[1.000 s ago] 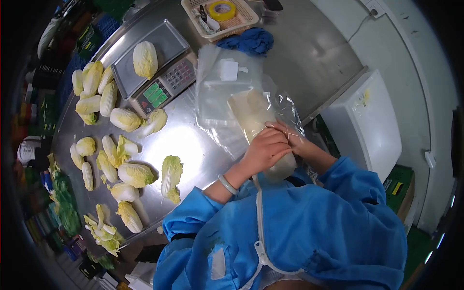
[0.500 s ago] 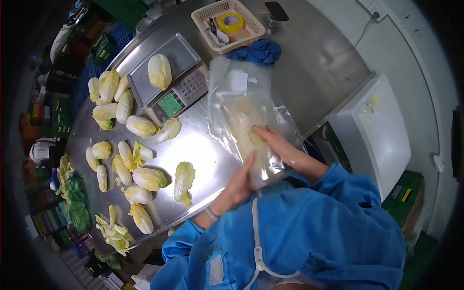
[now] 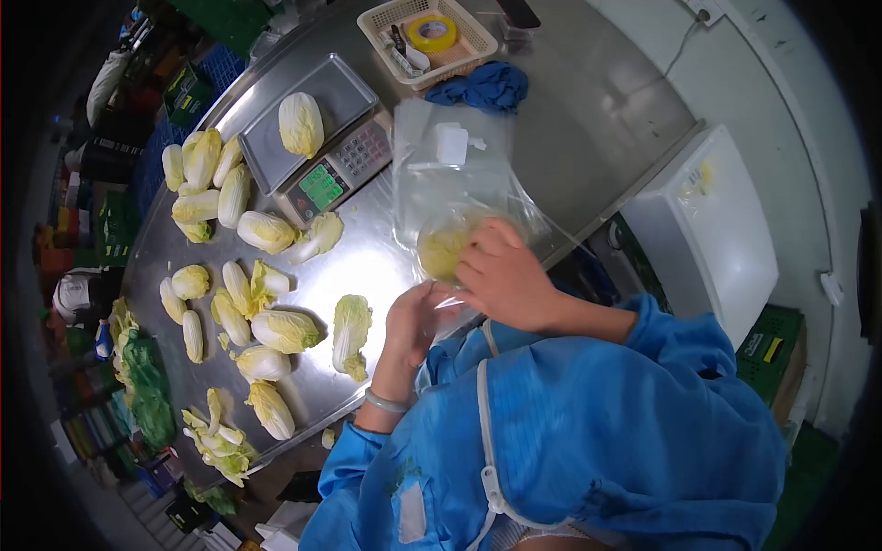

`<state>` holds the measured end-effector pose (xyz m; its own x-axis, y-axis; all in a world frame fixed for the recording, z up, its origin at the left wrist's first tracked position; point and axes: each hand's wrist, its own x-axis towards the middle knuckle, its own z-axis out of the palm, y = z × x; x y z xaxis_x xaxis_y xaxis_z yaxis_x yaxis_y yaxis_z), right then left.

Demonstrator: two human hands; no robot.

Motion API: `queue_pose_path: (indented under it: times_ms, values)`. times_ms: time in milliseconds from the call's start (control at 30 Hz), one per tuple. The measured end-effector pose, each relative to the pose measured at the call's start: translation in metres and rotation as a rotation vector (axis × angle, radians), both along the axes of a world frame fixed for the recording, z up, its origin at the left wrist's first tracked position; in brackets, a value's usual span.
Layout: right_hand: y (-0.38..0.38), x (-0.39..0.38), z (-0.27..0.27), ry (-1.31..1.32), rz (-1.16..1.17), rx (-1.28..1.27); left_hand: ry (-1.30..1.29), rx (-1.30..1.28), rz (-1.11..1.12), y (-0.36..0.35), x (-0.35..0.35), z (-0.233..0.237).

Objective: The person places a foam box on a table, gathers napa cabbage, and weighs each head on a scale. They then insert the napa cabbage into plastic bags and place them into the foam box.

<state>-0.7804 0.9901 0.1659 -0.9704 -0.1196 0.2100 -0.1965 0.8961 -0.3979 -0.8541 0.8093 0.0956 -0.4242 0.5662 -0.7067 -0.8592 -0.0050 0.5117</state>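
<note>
A Chinese cabbage shows pale yellow-green inside a clear plastic bag close to my body. My right hand is curled over the bag, its fingers gathering the film. From the lower left, my left hand pinches the bag's near edge, with some fingertips hidden behind the film. Beyond both hands lies a stack of clear bags, with a white label on top.
Another cabbage rests on the digital scale. Several cabbages and loose leaves cover the table's left side. At the back are a basket holding yellow tape and a blue cloth. A white bin stands right.
The bagged cabbage has turned from lying lengthwise to nearly end-on. My right hand has moved over its top and closed on the film; my left hand has shifted up and left.
</note>
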Motion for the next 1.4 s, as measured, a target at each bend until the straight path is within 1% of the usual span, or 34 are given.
queue_pose_path:
  times_ms: [67,100,133,167,233,267,300,333,400,467,533,567,633,700,800,900,933,967,1000,1033,1100,1133,1200,1233,1267,1300,1367,1400]
  values:
    - [-0.002,-0.015,-0.009,-0.161,0.135,0.076,0.016,0.057,-0.004,-0.003,-0.003,0.000]
    - [0.006,-0.011,-0.003,0.023,0.090,0.061,0.030,0.087,0.000,-0.005,-0.008,0.001]
    - [0.017,-0.009,0.036,0.203,0.054,0.044,0.039,0.081,0.008,-0.007,-0.013,0.001]
    - [0.034,-0.001,0.076,0.479,-0.013,0.098,0.038,0.070,0.020,-0.011,-0.015,0.001]
    - [0.072,0.040,0.096,0.624,-0.223,-0.171,0.023,0.044,0.032,-0.019,-0.017,-0.001]
    - [0.091,0.060,0.107,0.709,-0.308,-0.319,0.016,0.120,0.013,-0.024,-0.020,-0.011]
    - [0.092,0.059,0.128,0.770,-0.285,-0.678,0.022,0.103,0.025,-0.023,-0.020,-0.008]
    - [0.091,0.043,0.122,0.850,-0.282,-0.109,0.031,0.086,0.035,-0.021,-0.020,-0.001]
    - [0.109,0.010,0.085,0.620,-0.118,0.275,0.039,0.064,0.038,-0.021,-0.021,0.003]
    - [0.107,-0.015,0.038,0.255,-0.085,0.456,0.045,0.055,0.025,-0.022,-0.022,0.002]
    - [0.103,-0.027,-0.015,0.041,-0.052,0.221,0.045,0.043,0.031,-0.020,-0.023,0.004]
    - [0.093,-0.038,-0.029,-0.027,-0.030,-0.129,0.044,0.033,0.036,-0.021,-0.023,0.004]
    - [0.083,-0.062,-0.057,-0.166,0.046,-0.519,0.079,0.033,0.000,-0.023,-0.027,0.000]
    - [0.082,-0.081,-0.082,-0.306,0.153,-0.593,0.123,0.033,-0.001,-0.027,-0.030,-0.004]
    - [0.081,-0.079,-0.073,-0.243,0.002,-0.646,0.250,0.017,0.039,-0.032,-0.025,-0.002]
    - [0.095,-0.037,-0.073,-0.161,0.067,-0.569,0.298,-0.017,0.213,-0.043,0.016,-0.003]
    - [0.098,-0.016,-0.083,-0.051,0.144,-0.535,0.266,-0.013,0.177,-0.045,0.036,-0.009]
    - [0.100,0.006,-0.101,0.064,0.221,-0.505,0.216,-0.002,0.161,-0.049,0.055,-0.036]
    - [0.099,0.028,-0.120,0.009,0.208,-0.455,0.288,0.010,0.049,-0.052,0.076,-0.053]
    - [0.096,0.050,-0.137,-0.050,0.190,-0.413,0.254,-0.002,0.013,-0.051,0.095,-0.063]
    - [0.094,0.089,-0.158,-0.123,0.193,-0.218,0.075,-0.073,0.002,-0.051,0.134,-0.096]
    - [0.091,0.104,-0.160,-0.163,0.196,-0.120,0.007,-0.069,0.041,-0.052,0.148,-0.101]
    - [0.092,0.119,-0.162,-0.160,0.105,-0.070,-0.117,-0.051,0.131,-0.052,0.172,-0.112]
    - [0.090,0.124,-0.158,-0.160,0.063,-0.045,-0.110,-0.074,0.149,-0.050,0.178,-0.107]
    - [0.085,0.128,-0.151,-0.085,0.007,-0.008,-0.104,-0.097,0.170,-0.049,0.180,-0.096]
    - [0.077,0.128,-0.143,-0.057,0.106,-0.048,-0.097,-0.120,0.197,-0.047,0.181,-0.088]
    - [0.047,0.124,-0.122,0.001,0.302,-0.131,0.023,-0.199,0.137,-0.049,0.186,-0.082]
    - [0.025,0.127,-0.120,0.011,0.374,-0.163,0.015,-0.213,0.154,-0.049,0.188,-0.080]
